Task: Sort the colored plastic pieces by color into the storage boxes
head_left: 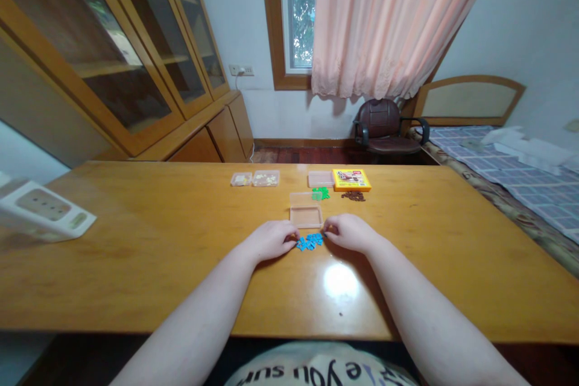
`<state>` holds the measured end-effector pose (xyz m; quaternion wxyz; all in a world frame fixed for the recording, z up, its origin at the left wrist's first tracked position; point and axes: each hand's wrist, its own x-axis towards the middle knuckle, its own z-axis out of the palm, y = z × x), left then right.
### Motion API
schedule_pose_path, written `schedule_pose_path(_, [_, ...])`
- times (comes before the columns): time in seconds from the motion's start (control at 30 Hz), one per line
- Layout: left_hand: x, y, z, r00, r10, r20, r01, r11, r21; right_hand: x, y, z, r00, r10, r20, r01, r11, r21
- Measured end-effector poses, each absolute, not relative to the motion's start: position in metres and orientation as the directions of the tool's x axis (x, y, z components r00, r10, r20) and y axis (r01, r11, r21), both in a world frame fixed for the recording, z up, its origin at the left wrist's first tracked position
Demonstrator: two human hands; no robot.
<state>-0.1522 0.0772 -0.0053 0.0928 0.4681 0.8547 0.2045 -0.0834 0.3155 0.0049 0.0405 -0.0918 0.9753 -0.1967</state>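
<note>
A small pile of blue plastic pieces (310,242) lies on the table between my two hands. My left hand (275,239) rests at the pile's left edge, its fingers curled inward; whether a piece is pinched in them is hidden. At the right edge, my right hand (348,231) has thumb and fingertips drawn together beside the blue pieces, and anything between them is too small to make out. Just beyond the pile stands a clear plastic box (306,217) with its lid (302,198) tipped back.
Green pieces (322,193) lie behind the box's lid, brown pieces (353,196) before a yellow box (351,180). Another clear container (320,179) is beside it. Farther left, an open clear box (266,178) holds pale pieces. A white device (45,208) stands at the left.
</note>
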Motion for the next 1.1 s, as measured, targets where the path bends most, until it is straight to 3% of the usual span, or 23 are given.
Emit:
schedule_pose_path(0.3, [-0.153, 0.079, -0.008, -0.544, 0.839, 0.018, 0.78, 0.498, 0.379, -0.085, 0.312, -0.001, -0.973, -0.226, -0.046, -0.191, 0.902, -0.386])
schedule_pose_path(0.67, [-0.156, 0.078, -0.008, -0.573, 0.819, -0.002, 0.743, 0.521, 0.421, -0.089, 0.311, -0.006, -0.966, -0.259, -0.013, -0.237, 0.904, -0.356])
schedule_pose_path(0.93, [-0.157, 0.092, -0.015, -0.683, 0.71, 0.172, 0.697, 0.563, 0.444, -0.088, 0.307, -0.004, -0.975, -0.219, -0.024, -0.201, 0.93, -0.307])
schedule_pose_path(1.1, [-0.163, 0.094, -0.019, -0.759, 0.613, 0.22, 0.639, 0.637, 0.432, -0.088, 0.31, -0.004, -0.977, -0.215, 0.016, -0.206, 0.908, -0.365])
